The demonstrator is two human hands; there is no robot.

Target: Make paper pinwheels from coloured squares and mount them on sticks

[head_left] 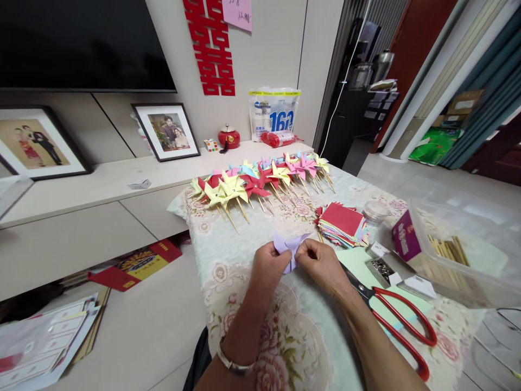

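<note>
A lavender piece of paper [291,244], cut and partly folded in, is held between both hands above the floral tablecloth [232,271]. My left hand [269,260] pinches its left side with thumb and fingers. On the right side, my right hand [315,260] grips the paper with the fingertips closed. Red-handled scissors [391,315] lie beside my right forearm, blades partly hidden under it. A stack of coloured paper squares [342,224], red on top, sits beyond my right hand. Finished paper pinwheels [256,182] on sticks lie in rows at the table's far side.
Small open box of metal pins [382,270] lies on pale green paper [353,256]. A clear plastic bin [456,271] with wooden sticks [448,247] stands at right, near a round clear container [375,212]. Behind the table runs a white cabinet [163,176] with framed photos.
</note>
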